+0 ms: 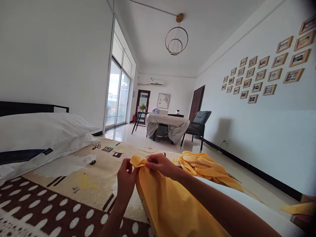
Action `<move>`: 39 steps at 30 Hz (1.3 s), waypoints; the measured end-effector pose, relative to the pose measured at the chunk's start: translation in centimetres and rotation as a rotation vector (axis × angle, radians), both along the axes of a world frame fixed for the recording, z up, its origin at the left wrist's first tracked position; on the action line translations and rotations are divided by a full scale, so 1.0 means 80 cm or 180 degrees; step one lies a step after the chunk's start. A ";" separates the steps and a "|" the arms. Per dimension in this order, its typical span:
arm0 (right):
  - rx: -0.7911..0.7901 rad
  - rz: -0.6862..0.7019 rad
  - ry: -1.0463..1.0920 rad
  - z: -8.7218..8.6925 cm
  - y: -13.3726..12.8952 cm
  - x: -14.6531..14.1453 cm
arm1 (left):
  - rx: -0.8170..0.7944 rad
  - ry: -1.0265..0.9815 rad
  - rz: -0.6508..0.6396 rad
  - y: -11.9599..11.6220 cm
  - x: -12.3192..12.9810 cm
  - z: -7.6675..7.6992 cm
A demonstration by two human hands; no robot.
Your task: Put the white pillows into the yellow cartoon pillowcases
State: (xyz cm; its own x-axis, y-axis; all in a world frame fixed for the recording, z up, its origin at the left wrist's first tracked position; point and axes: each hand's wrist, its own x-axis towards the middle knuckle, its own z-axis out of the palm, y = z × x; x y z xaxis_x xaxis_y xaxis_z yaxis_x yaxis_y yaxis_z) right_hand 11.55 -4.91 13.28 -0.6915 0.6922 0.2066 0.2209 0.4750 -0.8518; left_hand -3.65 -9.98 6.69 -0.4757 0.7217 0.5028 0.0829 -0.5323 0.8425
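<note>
A yellow cloth (170,200), perhaps a duvet cover, hangs from both of my hands and runs down toward me. My left hand (127,177) pinches the cloth's edge near its gathered top. Just to the right, my right hand (159,163) grips the same bunched part between thumb and fingers. The two hands are close together above the bed. More yellow cloth (204,168) lies heaped on the bed's far right side. A white quilt or sheet (234,194) shows beneath my right forearm.
A patterned blanket (71,171) with sheep and dots covers the bed. White pillows (41,131) lie at the left by the dark headboard (24,108). Beyond the bed stand a covered table (168,121) and a black chair (200,121). Picture frames (260,75) hang on the right wall.
</note>
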 end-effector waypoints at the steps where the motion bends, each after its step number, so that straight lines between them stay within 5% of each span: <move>1: 0.0029 0.0003 -0.0009 -0.001 0.000 -0.002 | 0.0000 0.0072 -0.0119 -0.006 0.001 0.004; 4: 0.0284 0.0019 -0.0076 -0.003 -0.005 -0.008 | -0.0235 0.0457 -0.0578 -0.018 0.003 0.011; 8: 0.1112 0.0041 -0.0328 -0.003 -0.017 -0.014 | -0.0566 0.0862 -0.0444 -0.018 -0.002 0.011; 13: 0.1983 0.0101 -0.0563 -0.002 -0.029 -0.018 | -0.0695 0.0405 -0.0746 -0.013 -0.010 0.009; 19: 0.1428 0.0444 -0.0627 0.011 0.001 -0.017 | -0.0747 -0.0610 -0.1327 -0.014 -0.013 0.011; 24: 0.1385 -0.0024 -0.0376 0.012 0.038 -0.026 | -0.0778 -0.0657 -0.1516 -0.021 -0.012 0.015; 30: 0.1389 0.0874 -0.1377 -0.005 0.039 -0.046 | -0.0657 -0.0806 -0.1406 -0.032 -0.010 0.023; 39: 0.1698 0.0173 -0.1021 -0.001 0.060 -0.042 | -0.0525 -0.1436 -0.1429 -0.030 -0.017 0.022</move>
State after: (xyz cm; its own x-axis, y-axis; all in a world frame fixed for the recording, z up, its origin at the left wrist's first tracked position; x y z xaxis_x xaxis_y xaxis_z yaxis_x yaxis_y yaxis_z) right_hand 8.17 -0.09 13.18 -0.8079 0.5129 0.2902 0.3899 0.8345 -0.3894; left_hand -4.97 -12.36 8.44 -0.2486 0.9497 0.1903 -0.4976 -0.2938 0.8161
